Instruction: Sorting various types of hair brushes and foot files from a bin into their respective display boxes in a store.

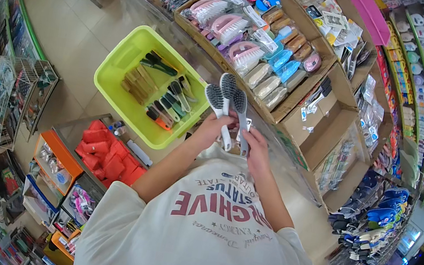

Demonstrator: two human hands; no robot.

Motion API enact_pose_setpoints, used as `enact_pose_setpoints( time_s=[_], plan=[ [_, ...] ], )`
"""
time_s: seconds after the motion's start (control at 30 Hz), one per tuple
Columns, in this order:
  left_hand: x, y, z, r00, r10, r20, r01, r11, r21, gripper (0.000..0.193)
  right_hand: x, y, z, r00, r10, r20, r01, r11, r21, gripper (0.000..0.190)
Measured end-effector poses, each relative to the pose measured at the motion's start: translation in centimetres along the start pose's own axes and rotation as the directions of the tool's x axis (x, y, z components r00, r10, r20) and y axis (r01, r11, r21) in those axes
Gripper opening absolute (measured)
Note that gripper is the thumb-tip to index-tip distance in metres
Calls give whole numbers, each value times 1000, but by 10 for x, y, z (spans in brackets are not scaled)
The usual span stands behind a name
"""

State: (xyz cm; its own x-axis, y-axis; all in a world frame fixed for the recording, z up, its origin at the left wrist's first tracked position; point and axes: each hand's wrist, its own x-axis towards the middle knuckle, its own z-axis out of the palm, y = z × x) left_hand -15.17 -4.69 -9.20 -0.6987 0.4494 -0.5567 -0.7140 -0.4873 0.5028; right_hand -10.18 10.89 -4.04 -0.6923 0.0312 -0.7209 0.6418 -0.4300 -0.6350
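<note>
In front of my chest I hold several scrub brushes with long handles and dark bristles. My left hand point(212, 130) grips two of them, a white-handled brush point(215, 96) and a second brush point(228, 85) behind it. My right hand point(256, 143) has its fingers on the lower handle of a grey brush point(240, 101), whose head overlaps the others. A white tag hangs among the handles. Just left of my hands is a lime-green plastic tub point(118, 62). Inside it lie wooden-handled brushes point(138, 84), black brushes point(159, 62) and several coloured-handled brushes point(169, 106).
Cardboard display boxes point(282, 115) run along the far side, holding pink-handled scrub brushes point(229, 28) and wrapped brushes point(287, 69). Red packets point(107, 153) fill a box beside my left arm. A wire rack point(26, 88) stands at left. Blue and dark goods point(383, 212) hang at right.
</note>
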Motion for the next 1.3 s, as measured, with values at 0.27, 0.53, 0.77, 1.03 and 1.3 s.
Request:
enact_pose_setpoints(
  time_s=[0.27,0.53,0.77,1.03,1.3],
  plan=[
    [-2,11,-10,963,228,-143,-216,972,98,21,13,-3,12,980,-176,97,193,957,-217,22],
    [-13,24,-9,920,335,-201,-310,939,147,34,24,-19,30,983,-42,177,73,982,-174,35],
    [-28,50,-8,951,301,-76,-283,941,185,33,21,-28,38,896,264,357,-193,956,-222,45],
    [-32,65,-13,904,385,-185,-321,899,300,34,35,-22,22,986,66,156,-48,992,-121,26],
    [-29,42,-33,935,319,-155,-211,852,480,37,31,-17,49,966,-100,240,150,969,-198,25]
  ],
)
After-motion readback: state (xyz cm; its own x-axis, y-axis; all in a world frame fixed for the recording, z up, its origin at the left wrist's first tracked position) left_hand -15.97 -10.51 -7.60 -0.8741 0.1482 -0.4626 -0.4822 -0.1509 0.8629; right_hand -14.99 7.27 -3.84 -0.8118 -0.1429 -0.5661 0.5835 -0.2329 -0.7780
